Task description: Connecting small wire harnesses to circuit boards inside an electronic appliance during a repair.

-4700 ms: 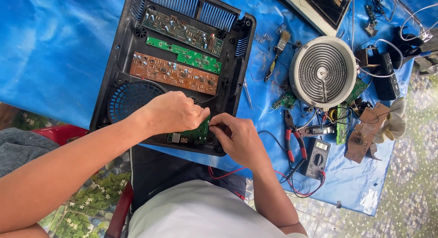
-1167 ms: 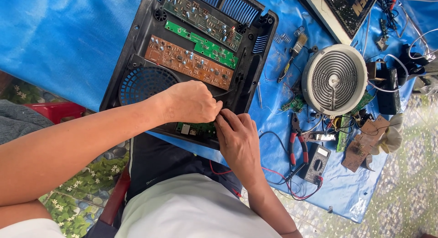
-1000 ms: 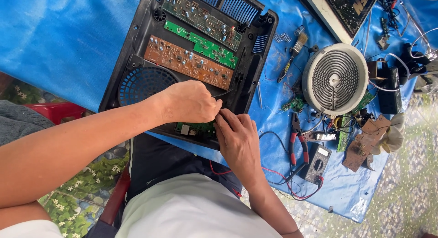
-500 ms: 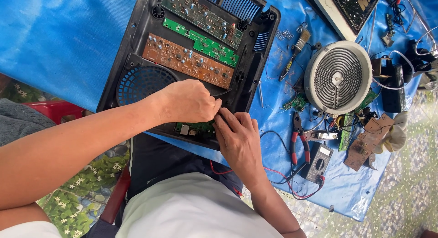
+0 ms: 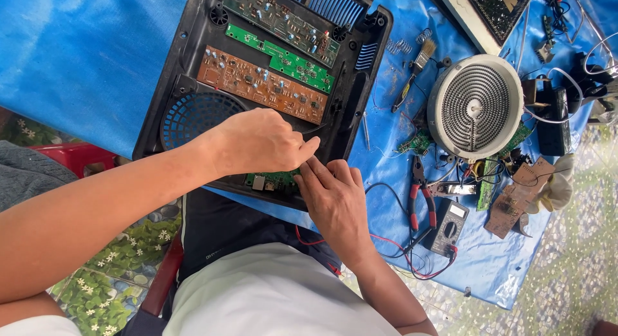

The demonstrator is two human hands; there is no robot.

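Hands meet at the near edge of the opened black cooker casing (image 5: 193, 72): left hand (image 5: 257, 143) and right hand (image 5: 335, 197) pinch a small green circuit board (image 5: 273, 179), steadying it.

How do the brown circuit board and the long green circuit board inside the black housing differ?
The brown circuit board is wider and copper-brown; the long green circuit board is a narrower, bright green strip. The brown one lies nearer the left hand and right hand; the green one sits beyond it, toward the blue vents. Both lie flat, parallel, studded with small components, in the black housing.
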